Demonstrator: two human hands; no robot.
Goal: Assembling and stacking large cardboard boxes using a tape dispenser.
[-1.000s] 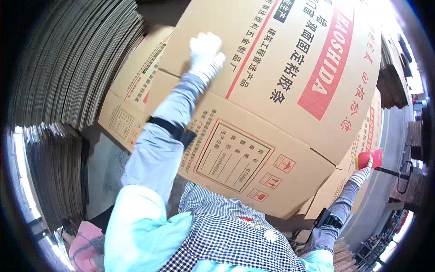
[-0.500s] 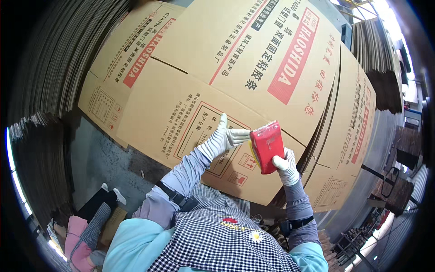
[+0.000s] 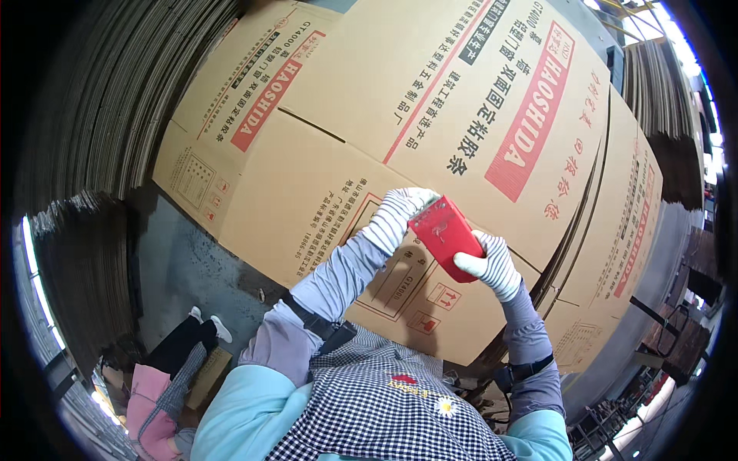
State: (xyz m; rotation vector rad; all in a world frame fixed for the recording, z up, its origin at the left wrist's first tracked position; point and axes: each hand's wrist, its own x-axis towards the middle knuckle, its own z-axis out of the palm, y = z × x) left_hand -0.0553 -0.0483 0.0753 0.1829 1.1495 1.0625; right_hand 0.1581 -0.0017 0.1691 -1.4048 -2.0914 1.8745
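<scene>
One red packet (image 3: 444, 237) is held above the cartons: the right hand's (image 3: 493, 266) grip pinches it, thumb uppermost; the left hand (image 3: 401, 213) meets its upper end, pinch undetermined. The step appears to be two-handed handling; the next move likely calls for a steady right grip. Beyond: at least three printed cartons (image 3: 330, 84), at least three cardboard stacks (image 3: 115, 84), one co-worker (image 3: 154, 415).
</scene>
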